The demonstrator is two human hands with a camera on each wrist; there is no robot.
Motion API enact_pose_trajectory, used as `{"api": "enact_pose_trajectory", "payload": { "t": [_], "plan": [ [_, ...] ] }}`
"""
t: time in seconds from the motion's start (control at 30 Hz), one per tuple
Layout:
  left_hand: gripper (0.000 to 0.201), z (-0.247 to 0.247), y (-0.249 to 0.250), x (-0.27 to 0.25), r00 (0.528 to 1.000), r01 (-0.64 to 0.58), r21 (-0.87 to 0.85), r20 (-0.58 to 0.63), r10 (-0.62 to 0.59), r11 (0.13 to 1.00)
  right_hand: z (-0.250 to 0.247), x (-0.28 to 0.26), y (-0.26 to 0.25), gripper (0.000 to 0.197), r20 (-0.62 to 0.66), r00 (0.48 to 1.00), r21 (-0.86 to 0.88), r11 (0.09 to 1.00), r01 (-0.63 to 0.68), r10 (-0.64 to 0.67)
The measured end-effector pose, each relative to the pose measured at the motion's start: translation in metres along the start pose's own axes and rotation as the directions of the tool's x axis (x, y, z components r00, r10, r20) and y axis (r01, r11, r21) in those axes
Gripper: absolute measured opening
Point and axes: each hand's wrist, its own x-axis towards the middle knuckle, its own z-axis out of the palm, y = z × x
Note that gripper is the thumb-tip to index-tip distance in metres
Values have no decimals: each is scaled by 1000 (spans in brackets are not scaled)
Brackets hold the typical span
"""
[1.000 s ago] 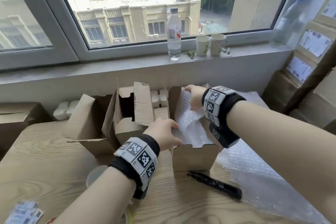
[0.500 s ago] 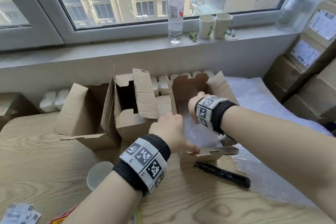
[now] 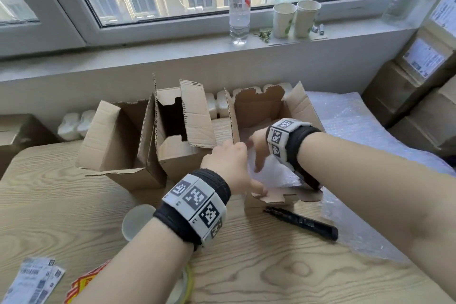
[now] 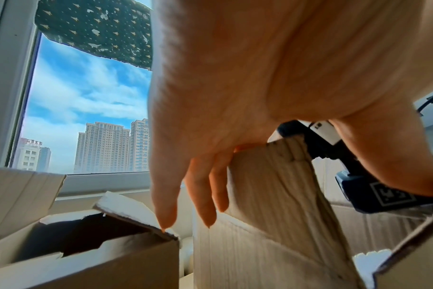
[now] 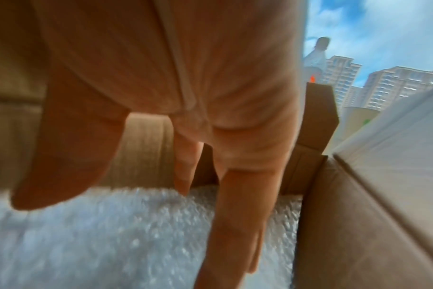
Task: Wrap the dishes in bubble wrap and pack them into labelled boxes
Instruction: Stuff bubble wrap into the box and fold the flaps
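The right hand (image 3: 256, 145) has sunk deeper into the right box (image 3: 259, 111), straight fingers pressing the bubble-wrapped bundle (image 3: 274, 173) down; the left hand (image 3: 229, 168), fingers loose, steadies its wall.

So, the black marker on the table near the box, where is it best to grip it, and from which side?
Pinch the black marker at mid-barrel, from above, fingers across its width. It lies flat on the table, slanting away from the box, both long sides free. The right hand looks nearer.

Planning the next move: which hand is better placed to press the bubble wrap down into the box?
Probably the right hand: it is already inside the box, fingers on the bubble wrap. The left hand is at the box's flap.
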Motion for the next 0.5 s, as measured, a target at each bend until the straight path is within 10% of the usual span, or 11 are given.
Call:
{"api": "enact_pose_trajectory", "payload": {
  "t": [0.23, 0.37, 0.5],
  "plan": [
    [60, -13, 39, -9, 952, -67, 31, -296, 73, 997, -12, -73, 59, 26, -347, 935, 394, 916, 76, 72],
    [41, -13, 85, -13, 906, -206, -30, -384, 179, 978, 12, -88, 118, 13, -573, 768, 537, 839, 88, 285],
    [32, 1, 133, -12, 888, -285, -42, -387, 248, 958, 85, -82, 181, 15, -452, 777, 624, 778, -76, 438]
  ]
}}
